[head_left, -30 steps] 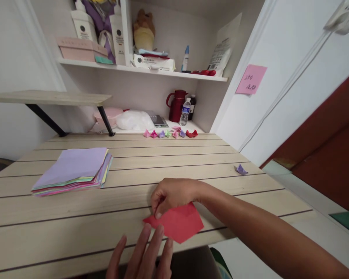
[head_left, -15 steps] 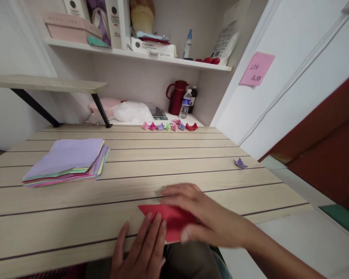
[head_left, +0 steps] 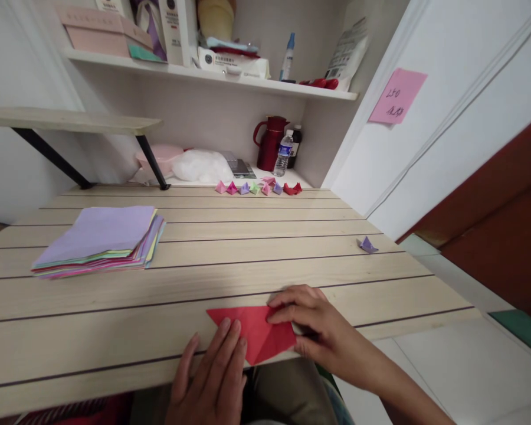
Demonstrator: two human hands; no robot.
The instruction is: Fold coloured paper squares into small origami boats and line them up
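Observation:
A red sheet of paper (head_left: pixel 256 333), folded into a triangle, lies at the near edge of the wooden table (head_left: pixel 203 265). My left hand (head_left: pixel 212 378) lies flat with its fingers stretched out, the fingertips pressing the paper's left part. My right hand (head_left: pixel 314 321) rests on the paper's right side, fingers bent and pressing along the fold.
A stack of coloured paper sheets (head_left: pixel 100 239) lies at the left. A row of small folded paper shapes (head_left: pixel 259 188) sits at the table's far edge, and one purple folded piece (head_left: pixel 367 244) at the right. Behind stand a red jug (head_left: pixel 269 143), a water bottle (head_left: pixel 283 154) and shelves with boxes.
The red paper has gone from a wider shape to a folded triangle. My right hand moved from its top edge to its right side. My left hand slid up onto the paper.

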